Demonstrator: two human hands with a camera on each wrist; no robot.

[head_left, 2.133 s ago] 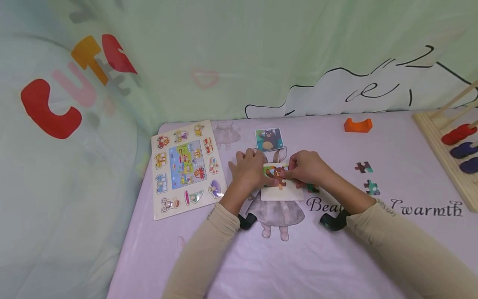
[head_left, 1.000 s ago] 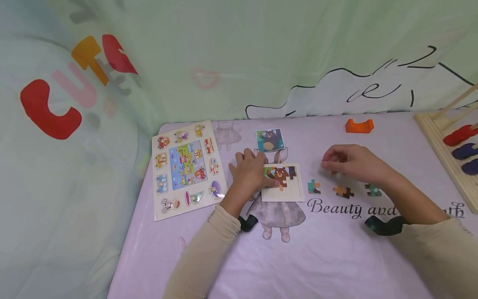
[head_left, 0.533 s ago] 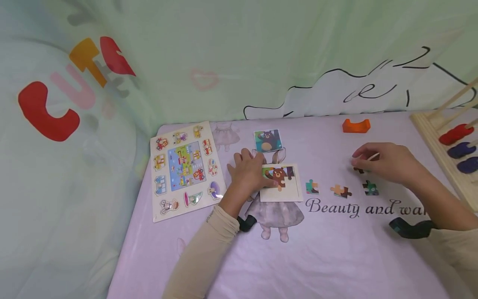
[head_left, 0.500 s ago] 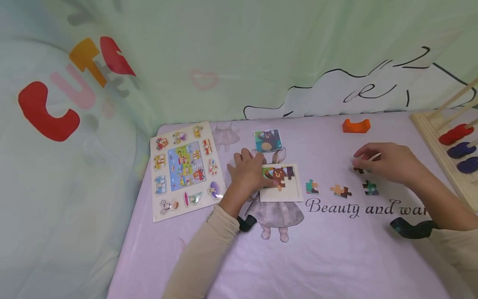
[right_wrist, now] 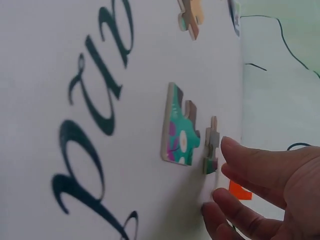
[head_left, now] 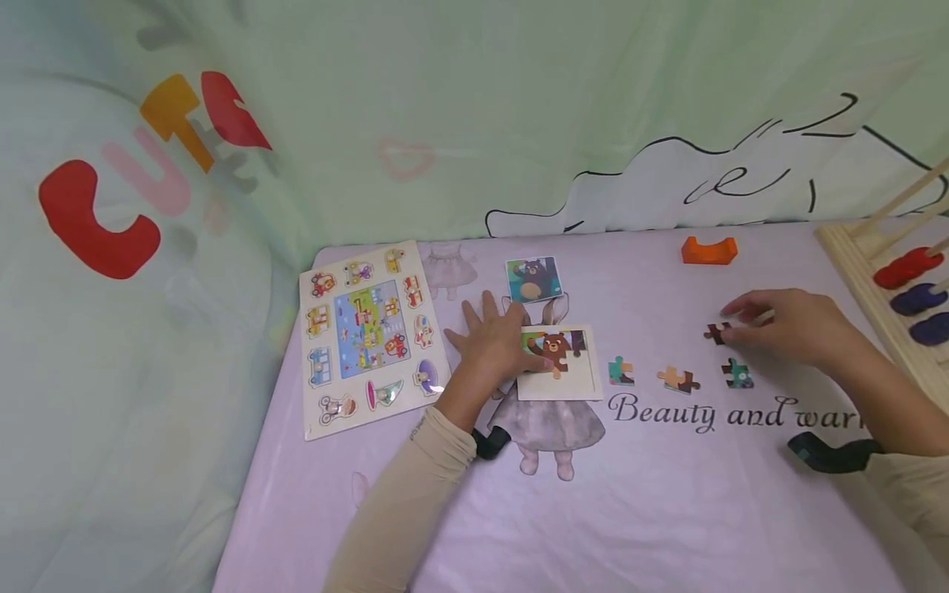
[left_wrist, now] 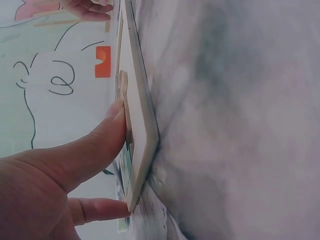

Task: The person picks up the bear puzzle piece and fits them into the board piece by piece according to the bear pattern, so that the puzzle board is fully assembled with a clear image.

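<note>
My left hand [head_left: 493, 346] rests with spread fingers at the left side of a wooden puzzle board [head_left: 549, 387]. Its thumb presses on the bear pieces along the board's top, and in the left wrist view a finger [left_wrist: 102, 209] touches the board's edge. To the right, my right hand [head_left: 797, 325] is at a dark brown jigsaw piece [head_left: 717, 333]; the right wrist view shows thumb and fingers apart beside that piece [right_wrist: 212, 147], holding nothing. A teal flowered piece [head_left: 738, 373], an orange-brown piece [head_left: 678, 379] and another teal piece [head_left: 621, 371] lie nearer the board.
A bear picture card [head_left: 534, 278] lies behind the board. On the left is a vehicle peg puzzle [head_left: 374, 333]. An orange block [head_left: 708, 250] stands at the back, and a wooden bead frame [head_left: 882, 313] at the far right. Fabric hangs behind the table.
My right hand has left a dark piece in the board's upper right corner and moved right to the brown piece. My left hand stays on the board, its fingers now more spread.
</note>
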